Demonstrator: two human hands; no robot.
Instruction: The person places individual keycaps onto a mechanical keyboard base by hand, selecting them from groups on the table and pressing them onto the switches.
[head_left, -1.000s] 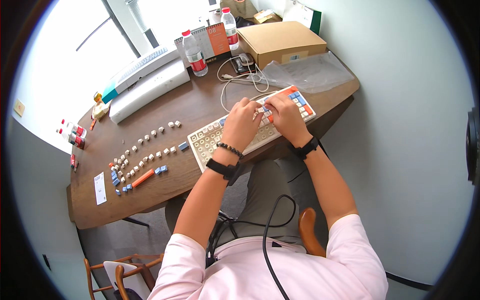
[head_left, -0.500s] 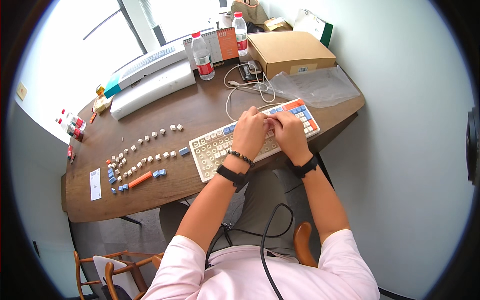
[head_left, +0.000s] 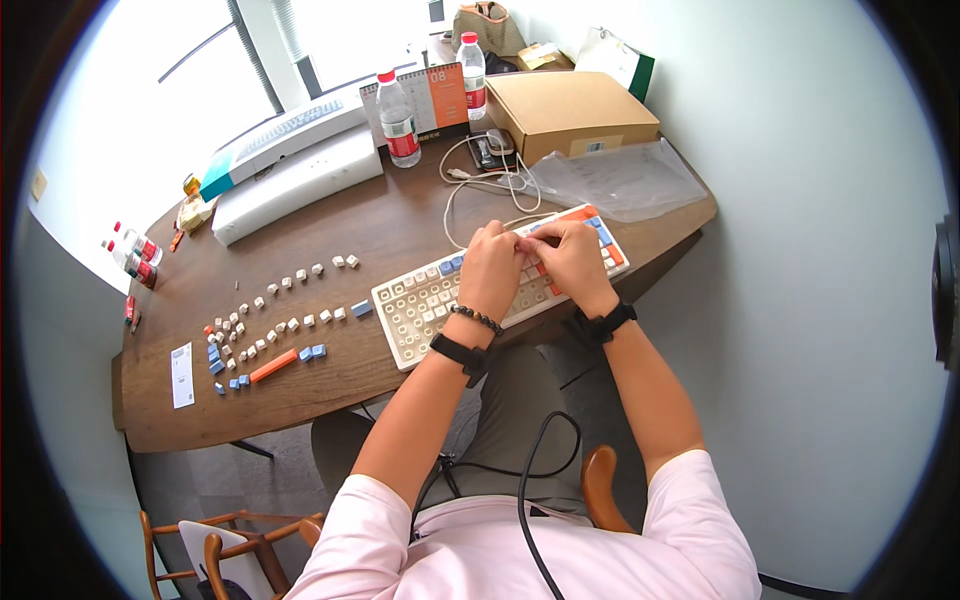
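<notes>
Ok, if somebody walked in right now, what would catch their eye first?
Both hands, the left hand and the right hand, meet over a keyboard with white, blue and orange keys at the table's near edge. To their left, loose keycaps lie scattered in rows on the dark wooden table.
</notes>
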